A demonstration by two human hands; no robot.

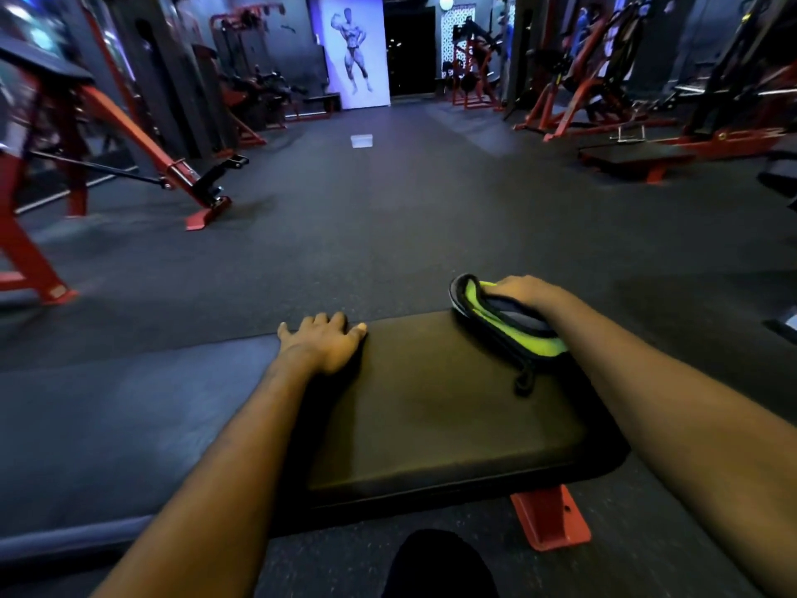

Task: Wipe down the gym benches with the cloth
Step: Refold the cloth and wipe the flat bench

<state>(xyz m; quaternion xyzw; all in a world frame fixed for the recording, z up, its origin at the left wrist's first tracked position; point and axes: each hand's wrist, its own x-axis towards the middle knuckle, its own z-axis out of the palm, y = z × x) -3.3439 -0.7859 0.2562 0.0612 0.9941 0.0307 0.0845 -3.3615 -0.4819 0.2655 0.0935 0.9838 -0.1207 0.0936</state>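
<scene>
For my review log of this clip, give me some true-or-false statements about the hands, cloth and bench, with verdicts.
1. The right hand grips the cloth on the bench. True.
2. The left hand holds a spray bottle. False: it holds nothing and rests on the bench's far left corner.
3. The cloth is plain white. False: it is green and black.
4. The bench has a red leg. True.
5. The cloth lies at the bench's near edge. False: it is at the far right corner.
</scene>
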